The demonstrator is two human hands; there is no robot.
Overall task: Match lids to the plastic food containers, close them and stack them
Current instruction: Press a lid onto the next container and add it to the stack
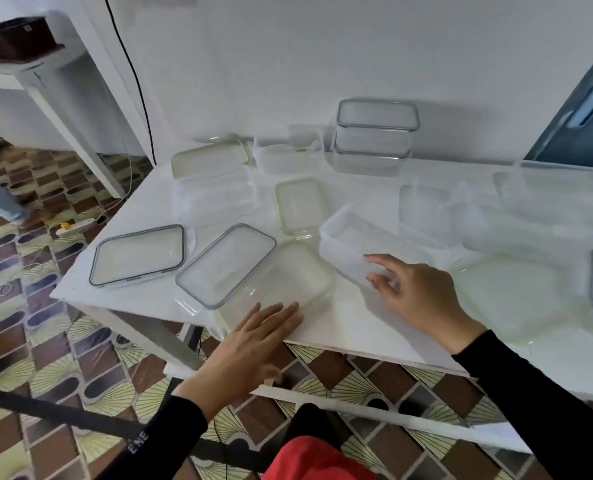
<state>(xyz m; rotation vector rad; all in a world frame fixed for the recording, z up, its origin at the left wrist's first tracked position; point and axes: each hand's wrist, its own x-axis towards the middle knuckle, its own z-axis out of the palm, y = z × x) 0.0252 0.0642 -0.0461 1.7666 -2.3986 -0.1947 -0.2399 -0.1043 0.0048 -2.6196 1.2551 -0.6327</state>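
Open clear container (353, 247) near table (357, 327) front edge; right hand (423, 299) grip closing loosely on near rim. Left hand (253, 337) flat, released, beside grey-rimmed lid (225, 265). Likely light, thin, slippery plastic; hold opposite rims.

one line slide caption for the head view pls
Right hand grips a clear container; left hand rests at the table edge.

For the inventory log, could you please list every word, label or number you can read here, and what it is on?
"ENE": white letters on the left sleeve, cut off by folds, likely part of a longer word.
Dark box on the shelf, upper left: a small pale mark, too blurred to read.
Lids and containers on the table: no readable text.
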